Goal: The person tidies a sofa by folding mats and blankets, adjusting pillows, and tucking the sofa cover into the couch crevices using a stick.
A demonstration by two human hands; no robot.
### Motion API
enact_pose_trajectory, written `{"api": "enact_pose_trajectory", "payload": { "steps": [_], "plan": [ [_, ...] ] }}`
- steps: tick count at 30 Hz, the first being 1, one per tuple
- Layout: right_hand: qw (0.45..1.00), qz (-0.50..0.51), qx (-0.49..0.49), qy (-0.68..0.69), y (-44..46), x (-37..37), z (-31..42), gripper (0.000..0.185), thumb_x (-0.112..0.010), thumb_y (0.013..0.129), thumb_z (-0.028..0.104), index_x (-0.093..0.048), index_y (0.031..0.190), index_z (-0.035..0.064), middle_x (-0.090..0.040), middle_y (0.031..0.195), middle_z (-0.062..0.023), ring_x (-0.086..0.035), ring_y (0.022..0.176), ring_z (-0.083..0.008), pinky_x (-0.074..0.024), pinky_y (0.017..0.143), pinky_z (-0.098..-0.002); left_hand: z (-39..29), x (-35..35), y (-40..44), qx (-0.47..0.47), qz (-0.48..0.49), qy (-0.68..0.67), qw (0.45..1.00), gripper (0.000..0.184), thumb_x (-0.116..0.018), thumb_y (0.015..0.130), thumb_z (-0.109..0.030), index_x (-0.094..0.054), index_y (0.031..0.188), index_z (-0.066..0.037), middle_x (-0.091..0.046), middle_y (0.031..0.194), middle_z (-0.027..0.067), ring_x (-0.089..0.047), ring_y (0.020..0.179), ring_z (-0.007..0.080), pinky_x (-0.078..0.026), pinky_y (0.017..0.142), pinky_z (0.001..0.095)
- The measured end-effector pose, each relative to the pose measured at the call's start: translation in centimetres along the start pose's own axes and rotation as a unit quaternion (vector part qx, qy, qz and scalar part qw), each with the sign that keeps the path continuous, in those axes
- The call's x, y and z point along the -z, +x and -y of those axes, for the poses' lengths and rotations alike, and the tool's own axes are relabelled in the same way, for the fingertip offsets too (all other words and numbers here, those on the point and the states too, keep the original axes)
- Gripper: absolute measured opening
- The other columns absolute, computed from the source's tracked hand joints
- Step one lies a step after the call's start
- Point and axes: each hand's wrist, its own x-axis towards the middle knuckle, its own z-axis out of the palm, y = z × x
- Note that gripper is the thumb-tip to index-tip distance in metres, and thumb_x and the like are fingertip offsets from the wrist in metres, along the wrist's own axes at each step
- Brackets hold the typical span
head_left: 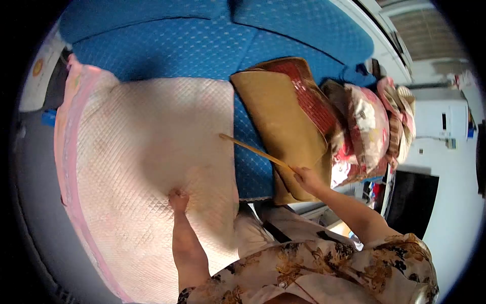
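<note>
My left hand (178,200) is closed on the cream quilted pad (116,172), and small puckers show in the cloth around the fingers. A pink border runs along the pad's left side. In my right hand (306,180) is one end of a thin, yellowish wooden stick (258,152). Its far end, slightly wider, points left over the pad's right part; I cannot tell whether it touches the cloth. Beneath the stick near my right hand lies a folded mat (283,116), tan on one side with reddish-brown tiles on the other.
A blue patterned cover (192,50) spreads under the pad and mat. Floral pillows (367,126) and bundled bedding (402,121) are piled at the right. Farther right are a black screen (412,202) and a white cabinet (440,119). Grey floor (38,202) lies at the left.
</note>
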Motion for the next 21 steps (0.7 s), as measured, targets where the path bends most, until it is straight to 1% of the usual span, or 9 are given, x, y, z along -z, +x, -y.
{"api": "enact_pose_trajectory", "payload": {
  "steps": [4,7,10,11,12,14,15,19,21],
  "plan": [
    [0.993,-0.105,-0.024,0.043,-8.6,3.0,-5.1,0.034,-0.059,0.081,0.023,-0.057,0.113,0.011,-0.062,0.09,-0.018,-0.062,0.072,-0.0305,-0.0479,0.061,-0.0397,-1.6,1.1,-2.5,0.005,0.009,-0.038,0.999,0.057,-0.078,0.054,-0.023,-0.051,0.102,-0.006,-0.055,0.09,0.0097,-0.053,0.091,0.0289,-0.04,0.085,0.0443],
    [0.975,-0.163,-0.074,0.129,-12.3,4.9,-8.0,0.037,-0.061,0.08,0.021,-0.055,0.113,0.0067,-0.063,0.091,-0.0166,-0.062,0.073,-0.0298,-0.0487,0.063,-0.0349,-5.9,2.4,-5.7,-0.008,0.017,0.11,0.994,0.062,-0.076,0.059,-0.016,-0.047,0.113,-0.008,-0.052,0.105,0.0101,-0.048,0.103,0.0284,-0.04,0.086,0.0438],
    [0.948,-0.23,-0.098,0.199,-14.5,4.9,-12.5,0.036,-0.062,0.079,0.018,-0.055,0.113,0.005,-0.063,0.091,-0.0162,-0.062,0.072,-0.026,-0.0485,0.064,-0.0318,-10.4,-0.2,-9.9,0.003,-0.068,0.179,0.981,0.065,-0.074,0.063,-0.013,-0.043,0.119,-0.012,-0.045,0.119,0.0107,-0.04,0.112,0.0285,-0.04,0.086,0.045],
    [0.931,-0.245,-0.137,0.233,-15.0,3.8,-14.9,0.036,-0.063,0.079,0.016,-0.056,0.112,0.0025,-0.063,0.09,-0.0158,-0.062,0.074,-0.0218,-0.0484,0.066,-0.0301,-11.5,-1.8,-11.1,-0.066,-0.1,0.186,0.975,0.065,-0.073,0.064,-0.01,-0.042,0.121,-0.012,-0.041,0.122,0.0115,-0.039,0.113,0.0289,-0.037,0.089,0.0449],
    [0.919,-0.268,-0.149,0.247,-15.5,3.8,-16.0,0.037,-0.064,0.079,0.016,-0.056,0.112,0.0016,-0.063,0.09,-0.0156,-0.062,0.075,-0.0209,-0.0485,0.067,-0.0299,-14.0,-3.4,-12.2,-0.153,-0.147,0.241,0.947,0.062,-0.072,0.063,-0.009,-0.043,0.118,-0.008,-0.043,0.119,0.0123,-0.039,0.112,0.0293,-0.035,0.091,0.0437],
    [0.893,-0.316,-0.174,0.27,-16.8,5.3,-18.2,0.037,-0.064,0.079,0.017,-0.056,0.111,-0.0001,-0.064,0.091,-0.0151,-0.062,0.078,-0.0192,-0.0487,0.069,-0.0295,-23.2,-4.8,-15.0,-0.128,-0.052,0.098,0.986,0.056,-0.067,0.065,-0.011,-0.044,0.115,-0.003,-0.044,0.118,0.0151,-0.038,0.114,0.0326,-0.028,0.095,0.0417],
    [0.882,-0.298,-0.204,0.302,-17.7,6.5,-19.4,0.037,-0.064,0.079,0.013,-0.055,0.112,-0.0015,-0.063,0.096,-0.0163,-0.062,0.086,-0.0193,-0.0483,0.075,-0.0296,-26.5,-7.0,-16.8,-0.211,-0.077,0.027,0.974,0.052,-0.061,0.065,-0.005,-0.044,0.115,-0.003,-0.044,0.118,0.0168,-0.038,0.113,0.0341,-0.025,0.097,0.0419],
    [0.826,-0.417,-0.164,0.343,-20.4,10.5,-25.5,0.037,-0.064,0.079,0.006,-0.054,0.114,-0.0013,-0.059,0.106,-0.0172,-0.059,0.094,-0.019,-0.0468,0.081,-0.0305,-41.5,-13.4,-21.6,-0.284,-0.012,0.003,0.959,0.05,-0.057,0.066,-0.001,-0.044,0.115,-0.005,-0.043,0.117,0.0179,-0.038,0.111,0.0347,-0.028,0.096,0.0438],
    [0.824,-0.472,-0.169,0.263,-21.1,13.7,-29.0,0.037,-0.062,0.081,0.01,-0.053,0.115,-0.0021,-0.059,0.106,-0.0131,-0.057,0.094,-0.0171,-0.046,0.08,-0.0296,-47.5,-16.7,-22.5,-0.309,0.015,-0.009,0.951,0.05,-0.058,0.068,-0.001,-0.044,0.116,-0.006,-0.043,0.115,0.018,-0.039,0.11,0.0345,-0.031,0.094,0.043]
  ]
}}
